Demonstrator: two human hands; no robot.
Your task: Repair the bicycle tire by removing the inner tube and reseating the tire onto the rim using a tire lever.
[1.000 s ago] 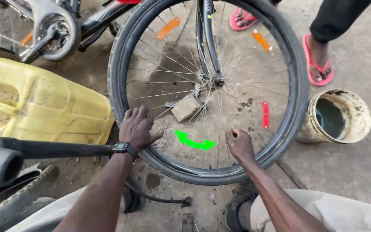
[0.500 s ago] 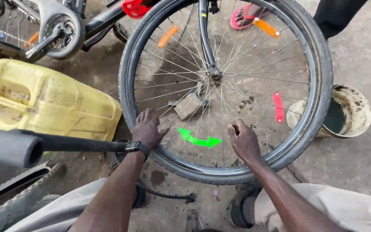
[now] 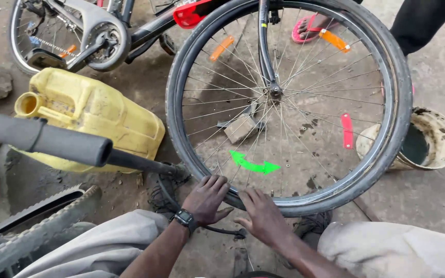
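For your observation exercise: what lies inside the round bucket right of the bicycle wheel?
The bucket holds dark liquid. Its bottom cannot be seen, and the wheel's tyre covers its left edge.

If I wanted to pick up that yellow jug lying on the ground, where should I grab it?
Probably by the neck just behind its round spout. The yellow jerrycan lies on its side with the spout end pointing left, so come from the left. The flat, dented sides look too wide to grip, and the black handlebar grip crosses in front of it.
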